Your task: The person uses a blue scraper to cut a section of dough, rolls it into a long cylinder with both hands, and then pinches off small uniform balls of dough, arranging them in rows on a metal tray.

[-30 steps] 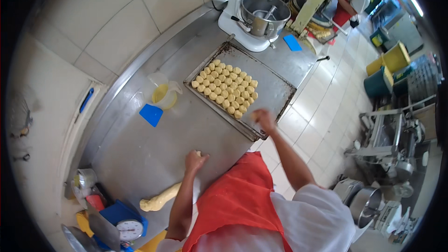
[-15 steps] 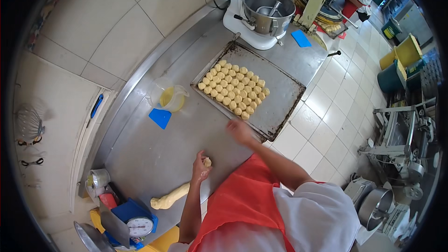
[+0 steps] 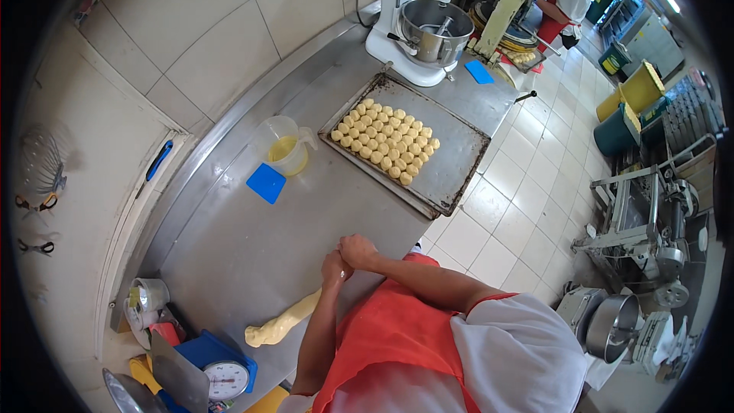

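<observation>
My left hand (image 3: 334, 270) and my right hand (image 3: 358, 252) are closed together over the steel table, the right cupped against the left. Whatever lies between the palms is hidden; half a second ago a small piece of dough was in the left. A thick roll of pale yellow dough (image 3: 277, 328) lies on the table by my left forearm. Beyond my hands, a worn baking tray (image 3: 451, 164) carries several rows of small dough balls (image 3: 386, 138) on its left part, with bare metal to the right.
A clear jug of yellow liquid (image 3: 287, 154) stands beside a blue scraper (image 3: 266, 183). At the back is a stand mixer (image 3: 436, 30) near another blue scraper (image 3: 479, 72). A dial scale (image 3: 227, 379) sits at the near left. Further off, a co-worker (image 3: 564, 0) stands at a machine.
My right hand has come back from beside the tray to meet my left hand. The dough piece seen in my left hand is now covered. The view has shifted slightly.
</observation>
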Motion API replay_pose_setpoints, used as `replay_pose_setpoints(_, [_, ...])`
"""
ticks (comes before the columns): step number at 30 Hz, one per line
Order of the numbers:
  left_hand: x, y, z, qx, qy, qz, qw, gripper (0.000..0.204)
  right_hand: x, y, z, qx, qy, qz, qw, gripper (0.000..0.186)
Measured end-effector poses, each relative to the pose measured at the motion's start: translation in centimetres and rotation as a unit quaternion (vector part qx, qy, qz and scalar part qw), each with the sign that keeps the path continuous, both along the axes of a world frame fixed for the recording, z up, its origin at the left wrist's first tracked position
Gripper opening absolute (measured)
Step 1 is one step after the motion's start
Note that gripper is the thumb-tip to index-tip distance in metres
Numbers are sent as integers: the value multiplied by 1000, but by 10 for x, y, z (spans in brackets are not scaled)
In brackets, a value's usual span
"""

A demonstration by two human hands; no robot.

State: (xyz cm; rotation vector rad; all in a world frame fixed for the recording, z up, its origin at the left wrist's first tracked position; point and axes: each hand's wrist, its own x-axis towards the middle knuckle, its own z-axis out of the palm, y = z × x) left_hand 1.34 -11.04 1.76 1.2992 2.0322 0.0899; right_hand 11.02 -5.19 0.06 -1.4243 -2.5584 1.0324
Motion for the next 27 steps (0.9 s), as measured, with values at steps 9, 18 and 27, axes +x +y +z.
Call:
replay_pose_setpoints(9, [-34,13,-21,-52,-5,82,995,35,120,40,46,-536,277,17,797,21])
replay_pose_setpoints(18, [-27,9,-26,-83,-7,105,991,40,197,172,6,-191,285,-427,837,49])
replay_pose_setpoints(27, [-11,-13,-5,10,-83,80,993,37,181,136,-18,114,138,-333,926,40])
